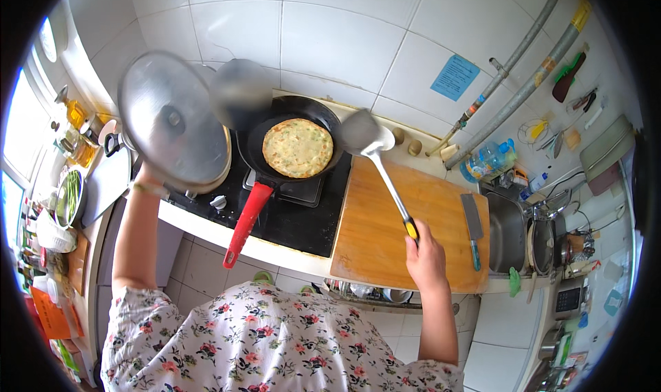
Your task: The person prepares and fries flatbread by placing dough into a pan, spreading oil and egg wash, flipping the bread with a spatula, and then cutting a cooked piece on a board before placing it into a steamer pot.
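A round, browned flatbread with green flecks (298, 148) lies in a black frying pan (328, 114) with a red handle, on the black gas hob (304, 237). At the left, my left hand (148, 176) is mostly hidden behind a large round pan lid (155, 103); the lid is raised and tilted, its inner side towards me, and my fingers behind it do not show. My right hand (426, 252) grips the black and yellow handle of a metal turner (387, 178). The turner's blurred, dark blade is at the pan's right edge, above the wooden board (392, 216).
A cleaver (472, 221) lies on the board's right side, beside the sink (503, 232). A blurred dark round shape (241, 92) is behind the pan. Oil bottles (80, 147) and a bowl of green vegetables (71, 198) stand at the left. Pipes (516, 103) run up the tiled wall.
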The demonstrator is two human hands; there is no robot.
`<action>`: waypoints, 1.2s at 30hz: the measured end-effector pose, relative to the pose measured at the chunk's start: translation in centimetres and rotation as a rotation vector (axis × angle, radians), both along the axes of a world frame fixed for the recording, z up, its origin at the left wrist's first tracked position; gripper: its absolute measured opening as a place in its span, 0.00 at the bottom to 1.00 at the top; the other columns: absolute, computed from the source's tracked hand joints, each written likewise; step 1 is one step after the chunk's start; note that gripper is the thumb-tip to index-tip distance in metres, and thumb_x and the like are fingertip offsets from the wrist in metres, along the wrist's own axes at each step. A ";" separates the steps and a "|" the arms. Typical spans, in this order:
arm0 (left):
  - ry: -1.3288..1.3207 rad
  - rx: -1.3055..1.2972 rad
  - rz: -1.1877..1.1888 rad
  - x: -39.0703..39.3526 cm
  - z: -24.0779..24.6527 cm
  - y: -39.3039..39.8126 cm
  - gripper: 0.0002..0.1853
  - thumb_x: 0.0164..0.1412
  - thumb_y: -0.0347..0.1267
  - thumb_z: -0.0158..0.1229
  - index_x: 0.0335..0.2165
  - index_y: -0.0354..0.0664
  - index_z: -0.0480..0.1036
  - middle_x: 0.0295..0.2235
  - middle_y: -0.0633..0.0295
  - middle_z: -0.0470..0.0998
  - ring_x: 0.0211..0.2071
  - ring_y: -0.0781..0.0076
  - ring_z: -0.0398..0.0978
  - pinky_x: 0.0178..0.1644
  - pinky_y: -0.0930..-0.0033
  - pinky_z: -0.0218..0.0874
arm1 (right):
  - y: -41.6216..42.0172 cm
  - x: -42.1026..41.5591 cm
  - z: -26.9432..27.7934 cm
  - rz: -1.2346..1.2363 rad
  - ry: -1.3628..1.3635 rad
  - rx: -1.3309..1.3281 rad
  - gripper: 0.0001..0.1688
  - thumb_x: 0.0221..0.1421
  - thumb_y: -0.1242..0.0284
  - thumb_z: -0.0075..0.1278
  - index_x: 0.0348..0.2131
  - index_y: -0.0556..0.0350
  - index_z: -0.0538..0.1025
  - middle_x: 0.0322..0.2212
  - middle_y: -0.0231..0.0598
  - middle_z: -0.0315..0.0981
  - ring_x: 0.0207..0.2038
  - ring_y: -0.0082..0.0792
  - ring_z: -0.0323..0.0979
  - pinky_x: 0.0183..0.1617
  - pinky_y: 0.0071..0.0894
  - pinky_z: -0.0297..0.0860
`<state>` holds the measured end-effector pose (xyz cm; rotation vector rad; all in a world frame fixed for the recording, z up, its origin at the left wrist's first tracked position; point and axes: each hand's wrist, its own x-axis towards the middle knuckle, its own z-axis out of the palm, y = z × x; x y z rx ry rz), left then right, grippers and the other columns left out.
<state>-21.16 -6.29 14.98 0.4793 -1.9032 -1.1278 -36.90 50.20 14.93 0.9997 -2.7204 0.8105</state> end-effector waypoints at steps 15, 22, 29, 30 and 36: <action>0.679 1.050 0.312 20.9 -5.2 8.1 0.19 0.62 0.47 0.41 0.35 0.43 0.67 0.22 0.60 0.66 0.15 0.77 0.58 0.12 0.80 0.47 | -14.6 -9.0 8.1 0.181 0.254 0.602 0.19 0.53 0.71 0.47 0.46 0.53 0.69 0.24 0.46 0.73 0.28 0.46 0.73 0.32 0.43 0.70; 0.629 1.096 -0.008 25.0 -7.6 7.8 0.21 0.62 0.50 0.41 0.36 0.43 0.67 0.23 0.58 0.67 0.15 0.77 0.59 0.12 0.80 0.47 | -13.2 -14.1 12.6 0.208 0.103 0.613 0.17 0.50 0.68 0.51 0.42 0.49 0.75 0.31 0.49 0.75 0.35 0.50 0.72 0.39 0.43 0.68; 0.644 1.018 0.335 22.7 -6.4 10.4 0.19 0.61 0.48 0.44 0.36 0.44 0.67 0.22 0.59 0.67 0.17 0.74 0.62 0.13 0.80 0.50 | -12.3 -18.3 11.2 0.236 -0.783 0.474 0.17 0.51 0.77 0.50 0.43 0.59 0.75 0.25 0.27 0.71 0.27 0.17 0.63 0.30 0.18 0.62; 0.638 1.056 0.218 23.4 -6.9 10.5 0.18 0.61 0.48 0.44 0.36 0.44 0.67 0.22 0.60 0.67 0.17 0.74 0.62 0.13 0.80 0.51 | -12.0 -17.9 9.3 0.259 -0.847 0.418 0.17 0.52 0.77 0.50 0.44 0.59 0.74 0.25 0.27 0.71 0.26 0.17 0.63 0.29 0.18 0.62; 0.582 0.934 0.502 22.7 -5.7 11.1 0.15 0.62 0.44 0.44 0.35 0.45 0.67 0.23 0.61 0.68 0.18 0.73 0.63 0.15 0.78 0.53 | -11.2 -9.4 -0.9 0.332 -0.790 -0.062 0.17 0.54 0.77 0.48 0.45 0.64 0.71 0.22 0.25 0.66 0.23 0.16 0.60 0.28 0.18 0.61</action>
